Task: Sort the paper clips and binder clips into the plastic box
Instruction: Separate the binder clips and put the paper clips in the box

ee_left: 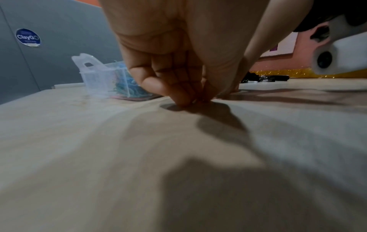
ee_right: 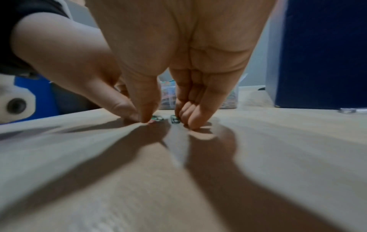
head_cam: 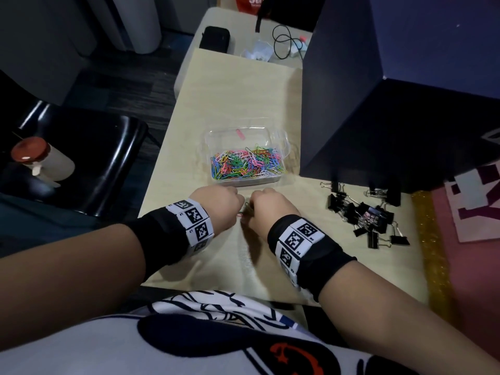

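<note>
A clear plastic box (head_cam: 281, 139) holds a heap of coloured paper clips (head_cam: 246, 162); the left wrist view shows the box (ee_left: 99, 78) too. Black binder clips (head_cam: 365, 216) lie piled at the right of the table. My left hand (head_cam: 238, 204) and right hand (head_cam: 253, 205) meet just in front of the box over a few loose paper clips (head_cam: 244, 212). The left hand (ee_left: 196, 100) has its fingertips and thumb bunched together on the table, pinching at the clips. The right hand (ee_right: 168, 122) stands with thumb and fingers down on either side of two green clips (ee_right: 175, 120), a gap between them.
A dark blue partition (head_cam: 378, 104) rises right of the box. A black chair (head_cam: 89, 158) with a red-lidded bottle (head_cam: 40, 161) stands left of the table. A black case (head_cam: 215, 39) and cables (head_cam: 284, 44) lie at the far end.
</note>
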